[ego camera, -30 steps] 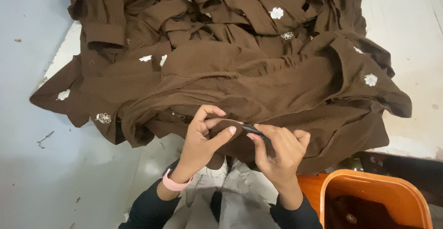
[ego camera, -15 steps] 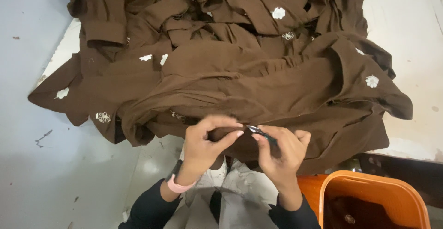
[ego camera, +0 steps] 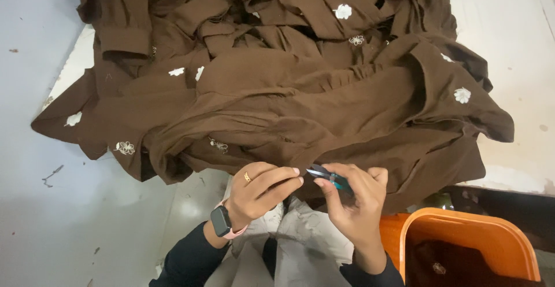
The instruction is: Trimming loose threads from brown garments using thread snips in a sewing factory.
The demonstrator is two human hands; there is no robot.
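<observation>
Small thread snips (ego camera: 326, 176), dark blades with a teal handle, sit in the right hand (ego camera: 354, 203), fingers curled shut around them, thumb pressed on the handle; blade tips point toward the left hand (ego camera: 260, 191). Left hand just beside the snips, fingers pinched together on the lower edge of the brown cloth (ego camera: 300, 108); can't tell whether a loose thread is between the fingertips. Gold ring on one left finger, dark watch (ego camera: 221, 221) with a pink strap on the left wrist, dark sleeves on both arms.

Brown cloth is a big heap of garments spreading up and away from both hands, folded and bunched, with small white flower patches (ego camera: 462, 95) scattered over it. Heap lies on a pale table (ego camera: 509, 27) and hangs off its near edge, right above the hands. Below the hands, the person's light trousers (ego camera: 300, 235). Lower right of the right hand, an orange bucket (ego camera: 462, 232) with more brown cloth inside. Left of the left hand, grey floor (ego camera: 52, 217) with a few dark marks
</observation>
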